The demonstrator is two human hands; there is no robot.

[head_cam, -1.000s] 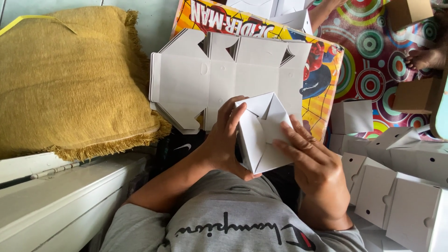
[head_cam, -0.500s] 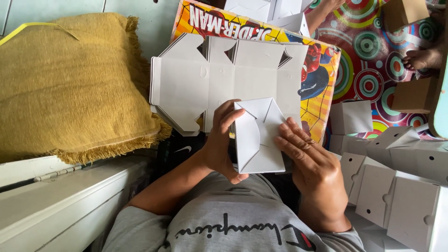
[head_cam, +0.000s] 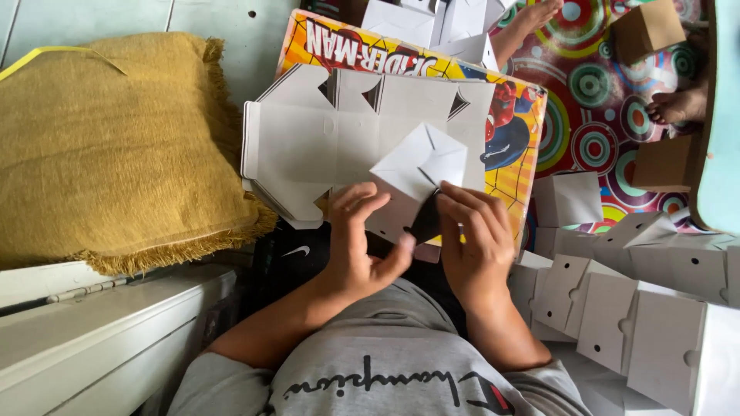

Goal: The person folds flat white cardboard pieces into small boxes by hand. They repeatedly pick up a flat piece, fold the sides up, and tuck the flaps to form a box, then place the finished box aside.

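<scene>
A small white box (head_cam: pixel 416 181) sits at frame centre, gripped from both sides above a stack of flat white cutouts (head_cam: pixel 324 139) lying on a bright comic-print board (head_cam: pixel 516 131). Folded boxes (head_cam: pixel 640 308) crowd the lower right on a circle-patterned mat (head_cam: pixel 593 92); a mustard cushion (head_cam: pixel 108 146) fills the left. The left hand (head_cam: pixel 358 246) and right hand (head_cam: pixel 474 239) curl their fingers around the box.

We count two hands, one folded white box (head_cam: pixel 416 181) held, one flat stack of blanks (head_cam: pixel 308 142), one yellow cushion (head_cam: pixel 116 146) upper left.
</scene>
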